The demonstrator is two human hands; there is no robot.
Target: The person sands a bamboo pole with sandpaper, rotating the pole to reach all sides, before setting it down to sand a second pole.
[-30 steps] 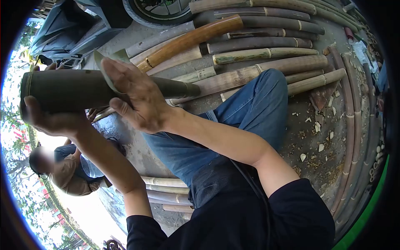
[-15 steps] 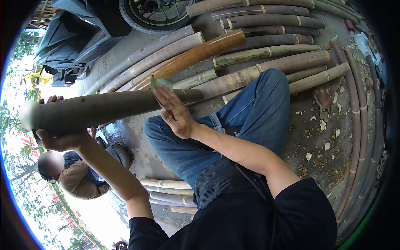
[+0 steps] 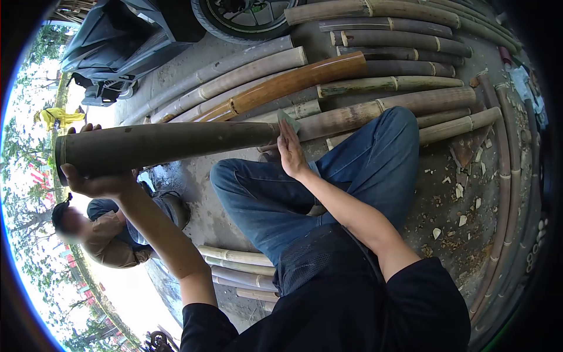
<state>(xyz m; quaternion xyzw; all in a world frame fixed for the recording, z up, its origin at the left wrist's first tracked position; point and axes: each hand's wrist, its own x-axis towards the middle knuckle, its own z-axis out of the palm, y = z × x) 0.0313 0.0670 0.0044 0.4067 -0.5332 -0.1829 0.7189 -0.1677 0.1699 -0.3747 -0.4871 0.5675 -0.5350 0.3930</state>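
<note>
A dark bamboo pole (image 3: 176, 141) lies across in front of me, raised above the ground. My left hand (image 3: 99, 179) is wrapped round its thick end, thumb at the near rim and fingertips showing over the far side. At the thinner end, my right hand (image 3: 291, 154) holds a pale green sheet of sandpaper (image 3: 288, 120) against the pole. Its fingers are stretched out nearly straight, and they cover part of the sheet.
Bamboo poles (image 3: 422, 101) lie in rows on the ground ahead. A parked motorbike (image 3: 126, 50) stands at upper left. Another person (image 3: 108, 234) sits at the left. Wood chips (image 3: 459, 190) litter the ground at right; more poles (image 3: 240, 270) lie beside me.
My right hand and the sandpaper have slid along the pole towards its thin end, away from my left hand. The left hand keeps its hold; the view has shifted slightly.
</note>
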